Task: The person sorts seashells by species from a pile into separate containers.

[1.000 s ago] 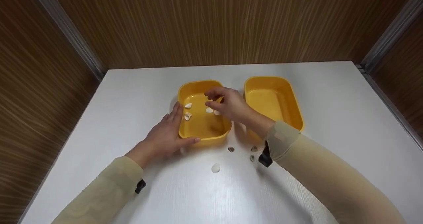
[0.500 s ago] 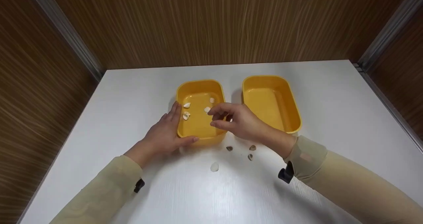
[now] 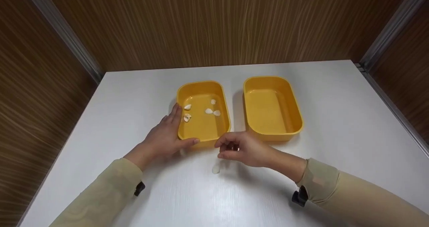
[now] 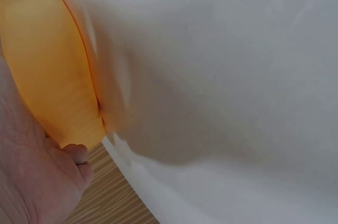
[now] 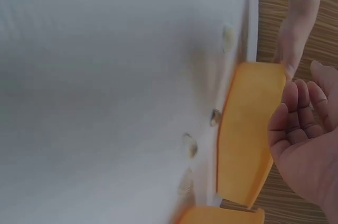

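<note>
Several pale seashells [image 3: 209, 111] lie inside the left yellow bin [image 3: 202, 142]. My left hand [image 3: 164, 138] rests against that bin, fingers straight along its left wall and thumb across the near rim. My right hand [image 3: 249, 150], its fingers loosely bent and nothing between them, hovers over the table just in front of the bin's near right corner. Below its fingertips a white seashell [image 3: 216, 169] lies on the table. Small brown seashells [image 5: 215, 117] show on the table in the right wrist view; in the head view the right hand hides them.
A second yellow bin [image 3: 273, 137] stands to the right, with a narrow gap between the two. Both are on a white table [image 3: 144, 86], closed in by a wood-grain panel [image 3: 214, 26] behind and panels on both sides.
My right hand has come out of the left bin, back toward me and down over the table. The shells inside are now uncovered, while the brown ones are hidden. My left hand stays put.
</note>
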`<state>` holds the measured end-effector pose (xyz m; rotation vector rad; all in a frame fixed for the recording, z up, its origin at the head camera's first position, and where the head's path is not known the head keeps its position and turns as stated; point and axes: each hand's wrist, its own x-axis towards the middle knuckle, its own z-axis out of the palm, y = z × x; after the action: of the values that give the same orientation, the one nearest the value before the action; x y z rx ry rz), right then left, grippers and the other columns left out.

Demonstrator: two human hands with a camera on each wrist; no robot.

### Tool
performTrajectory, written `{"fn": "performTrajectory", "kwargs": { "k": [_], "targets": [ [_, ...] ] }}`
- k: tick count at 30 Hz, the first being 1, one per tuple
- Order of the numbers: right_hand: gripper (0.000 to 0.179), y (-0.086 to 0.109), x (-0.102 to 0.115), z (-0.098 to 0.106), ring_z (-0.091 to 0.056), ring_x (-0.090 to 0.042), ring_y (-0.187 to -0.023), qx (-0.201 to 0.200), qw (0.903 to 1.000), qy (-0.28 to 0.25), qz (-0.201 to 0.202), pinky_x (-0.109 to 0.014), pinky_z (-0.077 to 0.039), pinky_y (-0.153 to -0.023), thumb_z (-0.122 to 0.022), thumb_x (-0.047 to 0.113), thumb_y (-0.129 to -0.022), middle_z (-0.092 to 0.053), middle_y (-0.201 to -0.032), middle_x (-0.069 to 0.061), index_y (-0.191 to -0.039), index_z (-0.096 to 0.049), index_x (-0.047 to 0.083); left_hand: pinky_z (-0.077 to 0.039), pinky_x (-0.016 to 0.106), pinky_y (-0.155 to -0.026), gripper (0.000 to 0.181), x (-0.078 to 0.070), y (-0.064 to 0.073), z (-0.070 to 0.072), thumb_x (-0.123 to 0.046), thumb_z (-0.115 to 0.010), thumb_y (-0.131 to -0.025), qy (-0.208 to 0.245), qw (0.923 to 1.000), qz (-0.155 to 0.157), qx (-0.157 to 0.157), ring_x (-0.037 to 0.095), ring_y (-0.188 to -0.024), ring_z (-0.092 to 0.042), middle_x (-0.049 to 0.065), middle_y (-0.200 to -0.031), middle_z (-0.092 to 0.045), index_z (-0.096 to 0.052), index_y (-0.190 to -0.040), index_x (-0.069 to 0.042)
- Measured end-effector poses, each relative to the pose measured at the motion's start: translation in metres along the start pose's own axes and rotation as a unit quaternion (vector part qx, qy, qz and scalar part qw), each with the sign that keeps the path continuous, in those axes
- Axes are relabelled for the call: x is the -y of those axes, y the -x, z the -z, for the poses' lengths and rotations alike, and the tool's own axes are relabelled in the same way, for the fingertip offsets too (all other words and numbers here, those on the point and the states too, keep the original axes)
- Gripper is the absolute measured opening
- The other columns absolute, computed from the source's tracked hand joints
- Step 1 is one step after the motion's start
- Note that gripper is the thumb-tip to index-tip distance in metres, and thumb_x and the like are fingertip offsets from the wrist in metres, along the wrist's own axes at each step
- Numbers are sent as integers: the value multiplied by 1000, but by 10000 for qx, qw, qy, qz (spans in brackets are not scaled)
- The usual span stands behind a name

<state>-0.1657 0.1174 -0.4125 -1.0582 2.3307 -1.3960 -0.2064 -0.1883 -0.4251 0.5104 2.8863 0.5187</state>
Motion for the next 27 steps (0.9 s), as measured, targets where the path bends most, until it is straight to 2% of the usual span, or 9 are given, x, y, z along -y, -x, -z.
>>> {"fn": "performTrajectory", "kwargs": {
  "k": [6, 12, 19, 27],
  "targets": [
    [20, 9, -10, -13, -62, -10, -80, 194, 9998, 22, -33, -24, -54, -71, -82, 13, -95, -70, -92, 4, -111, -76, 3, -19, 49, -129, 133, 0, 0, 0, -92, -49, -85, 14, 10000, 10, 9, 39, -160, -19, 10, -178, 9, 7, -169, -6],
    [24, 15, -15, -20, -64, -8, -82, 410, 9982, 318, -307, -25, -55, -75, -84, 19, -94, -70, -94, 8, -114, -77, 8, -17, 48, -130, 132, 0, 0, 0, -92, -50, -86, 75, 9999, -135, -73, 38, -160, -18, 12, -178, 7, 5, -170, -5],
    [32, 16, -21, -24, -61, -13, -84, 666, 9966, 420, -234, -24, -53, -75, -87, 11, -90, -71, -96, -7, -119, -75, 4, -17, 48, -130, 132, 0, 1, -1, -93, -49, -86, 127, 9998, -158, -90, 36, -161, -16, 12, -178, 6, 4, -170, -6],
    [34, 16, -26, -27, -61, -15, -87, 673, 9952, 687, -192, -25, -53, -77, -87, 8, -88, -70, -99, -4, -120, -76, 6, -17, 49, -130, 132, -2, 0, 0, -93, -48, -86, 105, 9999, -112, -27, 37, -161, -15, 11, -178, 8, 6, -170, -6]
  ]
}}
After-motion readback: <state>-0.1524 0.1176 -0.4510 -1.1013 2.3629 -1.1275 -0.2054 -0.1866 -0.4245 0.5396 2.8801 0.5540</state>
